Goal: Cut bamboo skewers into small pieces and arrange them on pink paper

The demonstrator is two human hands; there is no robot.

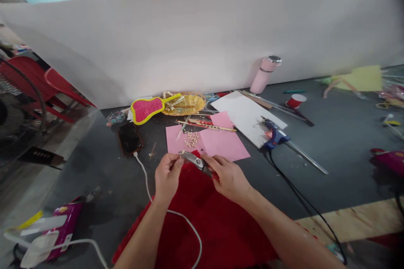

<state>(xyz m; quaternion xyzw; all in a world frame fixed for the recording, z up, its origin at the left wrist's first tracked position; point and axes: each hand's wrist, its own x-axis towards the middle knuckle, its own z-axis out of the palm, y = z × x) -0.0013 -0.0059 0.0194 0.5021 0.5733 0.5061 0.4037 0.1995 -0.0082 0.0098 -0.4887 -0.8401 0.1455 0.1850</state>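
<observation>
My right hand [227, 175] is closed round the handles of a pair of scissors [198, 162], whose blades point left. At the blade tips, my left hand [168, 173] pinches a small pale piece [183, 152] between thumb and finger. Just beyond both hands lie pink paper sheets [221, 145] with a pile of small pale pieces [191, 139] on them. Red fluffy fabric [208, 218] spreads below my hands and forearms.
A phone [129, 138] with a white cable lies left; the cable crosses the red fabric. Behind are a pink-and-yellow paddle shape [147, 110], a wicker basket [189, 104] and a pink bottle [264, 75]. A blue glue gun [275, 134] rests right, its black cord trailing forward.
</observation>
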